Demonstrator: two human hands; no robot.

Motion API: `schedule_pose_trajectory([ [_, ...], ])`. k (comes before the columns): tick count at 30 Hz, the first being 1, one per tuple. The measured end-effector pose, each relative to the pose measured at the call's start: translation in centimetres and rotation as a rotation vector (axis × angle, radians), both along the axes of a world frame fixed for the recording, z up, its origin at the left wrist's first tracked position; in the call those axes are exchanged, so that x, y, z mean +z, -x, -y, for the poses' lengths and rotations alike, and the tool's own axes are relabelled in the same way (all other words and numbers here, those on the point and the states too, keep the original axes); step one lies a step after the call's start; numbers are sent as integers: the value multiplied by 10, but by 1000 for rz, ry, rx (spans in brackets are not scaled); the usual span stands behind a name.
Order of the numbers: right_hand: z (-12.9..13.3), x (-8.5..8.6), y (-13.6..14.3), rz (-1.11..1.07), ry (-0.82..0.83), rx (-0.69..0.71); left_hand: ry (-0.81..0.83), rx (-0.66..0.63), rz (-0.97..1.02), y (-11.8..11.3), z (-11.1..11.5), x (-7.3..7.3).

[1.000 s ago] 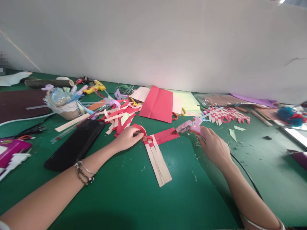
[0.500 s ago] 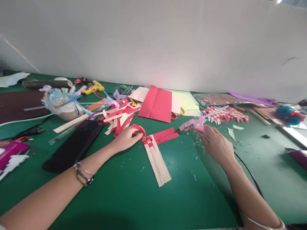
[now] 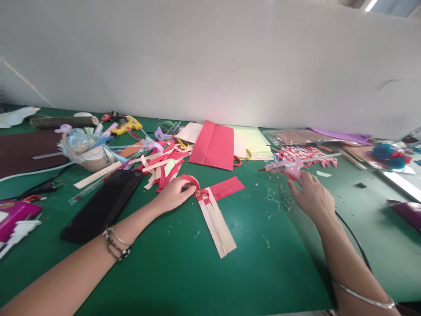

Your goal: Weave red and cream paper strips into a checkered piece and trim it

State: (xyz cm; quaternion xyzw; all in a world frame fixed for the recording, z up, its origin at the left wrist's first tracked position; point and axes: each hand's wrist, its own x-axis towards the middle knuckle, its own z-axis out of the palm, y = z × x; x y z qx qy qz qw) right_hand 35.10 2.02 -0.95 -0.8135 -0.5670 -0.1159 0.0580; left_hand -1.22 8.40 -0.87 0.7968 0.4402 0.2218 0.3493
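My left hand (image 3: 174,193) pinches a looped red paper strip (image 3: 190,178) at the corner of a woven paper piece. That piece lies flat, with red strips (image 3: 226,188) reaching to the right and cream strips (image 3: 217,224) running toward me. A small checkered weave (image 3: 203,196) shows where they cross. Away to the right, my right hand (image 3: 312,195) has its fingers round the handle of a pink glue gun (image 3: 292,166), low over the table with its nozzle pointing left. A clear glue stick (image 3: 324,158) sticks out of its back.
Behind the weave are loose strips (image 3: 166,164), a red sheet (image 3: 212,147) and scissors (image 3: 237,161). A phone (image 3: 101,206) lies by my left forearm, near a small basket (image 3: 88,153). Checkered paper pieces (image 3: 305,154) lie at the back right. A black cord (image 3: 355,241) runs beside my right arm.
My right hand has drawn the glue gun to the right, its nozzle now away from the red strips. My left hand keeps its pinch on the strip.
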Motion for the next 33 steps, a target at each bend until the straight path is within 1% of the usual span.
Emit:
schedule_pose_trajectory([
  [2, 0, -3, -10, -8, 46, -34, -17, -7, 19, -1, 2, 2],
  [3, 0, -2, -12, 3, 41, -39, -37, -13, 30, -2, 3, 3],
  [4, -1, 1, -10, 22, -3, -45, -64, -23, 38, -2, 4, 3],
  [5, -2, 5, -4, 44, -82, -39, -96, -31, 46, -3, 5, 4],
  [7, -6, 20, 20, 50, -298, 5, -159, -34, 61, -4, 6, 4],
  [8, -7, 28, 37, 7, -340, 115, -183, -29, 67, -5, 7, 3],
  [9, -9, 37, 57, -79, -320, 263, -201, -25, 71, -5, 7, 2],
  [10, -11, 45, 78, -192, -261, 415, -214, -20, 71, -5, 8, 1],
  [12, -15, 58, 121, -410, -41, 686, -233, -16, 63, -6, 8, -1],
  [14, -19, 63, 155, -535, 102, 819, -246, -26, 67, -6, 8, -3],
  [15, -23, 63, 168, -580, 154, 855, -250, -44, 70, -6, 8, -3],
  [17, -31, 60, 184, -638, 227, 885, -260, -76, 63, -6, 9, -4],
  [20, -42, 53, 187, -666, 192, 841, -236, -83, 26, -6, 10, -5],
  [23, -44, 50, 175, -690, 132, 785, -199, -71, 16, -6, 11, -7],
  [25, -40, 48, 165, -716, 137, 761, -218, -84, -1, -6, 11, -9],
  [30, -26, 41, 146, -742, 231, 706, -262, -149, -68, -6, 10, -9],
  [33, -24, 37, 136, -715, 177, 674, -271, -163, -100, -6, 10, -8],
])
